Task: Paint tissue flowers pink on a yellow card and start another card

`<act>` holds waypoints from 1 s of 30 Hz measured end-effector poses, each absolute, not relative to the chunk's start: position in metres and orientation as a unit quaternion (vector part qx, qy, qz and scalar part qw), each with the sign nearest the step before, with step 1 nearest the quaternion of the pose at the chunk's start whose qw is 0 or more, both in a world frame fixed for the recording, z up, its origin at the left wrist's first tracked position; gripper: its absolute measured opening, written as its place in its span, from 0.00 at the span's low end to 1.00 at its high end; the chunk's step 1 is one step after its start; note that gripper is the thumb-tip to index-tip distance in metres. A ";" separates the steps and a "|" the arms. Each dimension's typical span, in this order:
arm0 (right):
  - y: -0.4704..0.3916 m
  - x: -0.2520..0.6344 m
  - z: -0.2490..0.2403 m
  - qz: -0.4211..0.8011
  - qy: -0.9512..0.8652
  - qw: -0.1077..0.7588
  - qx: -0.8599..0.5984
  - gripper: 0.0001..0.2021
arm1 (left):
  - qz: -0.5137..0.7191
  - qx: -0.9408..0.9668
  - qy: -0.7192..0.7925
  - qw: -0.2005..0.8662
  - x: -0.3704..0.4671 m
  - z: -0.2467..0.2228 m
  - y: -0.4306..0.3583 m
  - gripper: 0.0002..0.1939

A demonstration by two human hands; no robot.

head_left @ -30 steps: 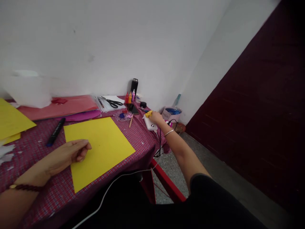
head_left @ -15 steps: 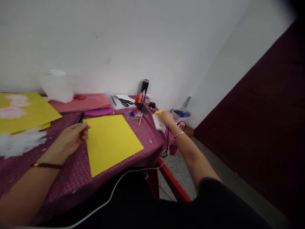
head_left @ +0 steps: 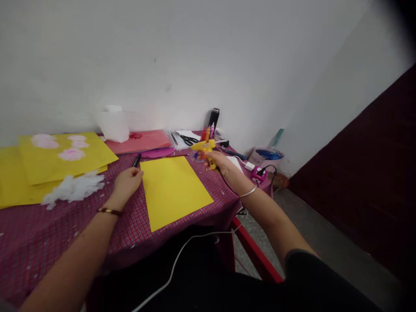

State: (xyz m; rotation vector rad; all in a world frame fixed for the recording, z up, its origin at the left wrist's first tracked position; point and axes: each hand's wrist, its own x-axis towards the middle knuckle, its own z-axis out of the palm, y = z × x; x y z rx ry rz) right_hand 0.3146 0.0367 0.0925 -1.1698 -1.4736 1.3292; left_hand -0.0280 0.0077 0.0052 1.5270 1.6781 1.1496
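Note:
My right hand (head_left: 222, 164) is wrapped round a yellow glue gun (head_left: 204, 146), raised above the right part of the table with its nozzle pointing left. A dark cord trails from the gun's handle. My left hand (head_left: 127, 185) has its fingers pressed together at the left edge of a plain yellow sheet (head_left: 175, 190); whether they pinch the sheet or something small cannot be made out. Just beyond those fingertips lies a black marker (head_left: 137, 160). To the left of that hand is a loose pile of white tissue pieces (head_left: 76, 187).
Yellow sheets with pink-white puffs (head_left: 72, 154) lie at left. Along the wall stand a tissue roll (head_left: 113, 125), red paper (head_left: 146, 141), scissors (head_left: 188, 139), paint bottles (head_left: 208, 132) and a black flask (head_left: 213, 117). A purple power adapter (head_left: 259, 174) sits at the right edge, near a bin (head_left: 264, 158).
My right hand has lifted the glue gun from beside the white power bank and brought it left over the table. My left hand stays by the sheet's left edge. The view has shifted left.

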 end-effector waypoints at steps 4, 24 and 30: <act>0.043 0.248 0.068 0.553 -0.634 0.325 -0.433 0.07 | 0.329 0.673 0.645 0.149 -0.022 0.010 0.002 0.07; 0.076 0.199 0.028 0.304 -0.786 0.249 -0.478 0.20 | 0.174 0.760 0.627 -0.011 -0.021 0.012 0.000 0.13; 0.070 0.197 0.030 0.257 -0.792 0.242 -0.498 0.20 | 0.167 0.761 0.627 -0.010 -0.022 0.012 0.001 0.13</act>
